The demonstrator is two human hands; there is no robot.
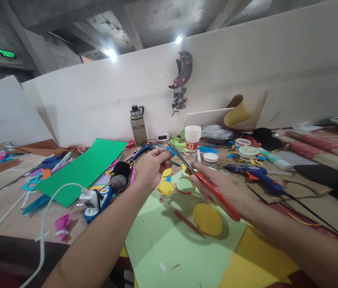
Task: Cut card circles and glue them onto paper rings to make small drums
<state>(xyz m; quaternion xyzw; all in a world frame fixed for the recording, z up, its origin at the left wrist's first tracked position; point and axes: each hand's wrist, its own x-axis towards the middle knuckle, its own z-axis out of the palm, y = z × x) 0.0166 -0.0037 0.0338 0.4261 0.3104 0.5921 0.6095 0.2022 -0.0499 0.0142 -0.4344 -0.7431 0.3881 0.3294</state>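
Note:
My left hand (155,166) is closed in a pinch, with a small blue piece (170,150) showing at its fingertips. Red-handled scissors (217,195) are in my right hand (213,182), their blades pointing up and away, close to the left fingertips. Below both hands lies a pale green sheet (171,240). On it are a large yellow disc (207,220), a red-and-white pen (183,218), a round lid holding yellow pieces (166,188) and a lid with a pale green inside (184,185).
A green sheet (79,172) and a white plug on a blue power strip (97,202) lie left. Behind stand a bottle (139,127) and stacked paper cups (193,138). A blue glue gun (259,176) lies right, its cord trailing. A yellow sheet (255,260) sits near front.

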